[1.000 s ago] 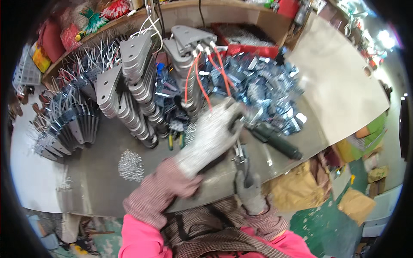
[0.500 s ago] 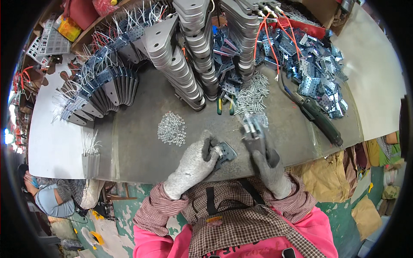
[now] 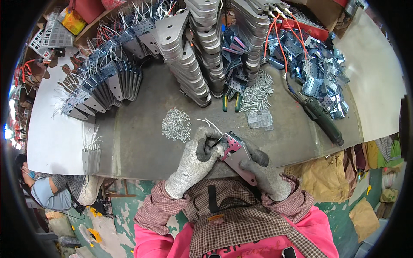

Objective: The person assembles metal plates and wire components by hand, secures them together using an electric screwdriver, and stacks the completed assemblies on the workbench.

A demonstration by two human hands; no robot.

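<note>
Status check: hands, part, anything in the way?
Right hand gripping grey plate. Left hand at its perforated end, grip unclear. White wires jut up beside left hand; small-ring pile just beyond. No obstruction seen at the plate.

Bright, fairly even light falls over the grey tabletop (image 3: 137, 146), leaving a soft sheen on the pale board (image 3: 374, 77) at right and bluish-white glare (image 3: 7, 132) at far left. The hands (image 3: 191, 159) look reasonably sharp, while straight edges bow outward and the corners sink to black.
</note>
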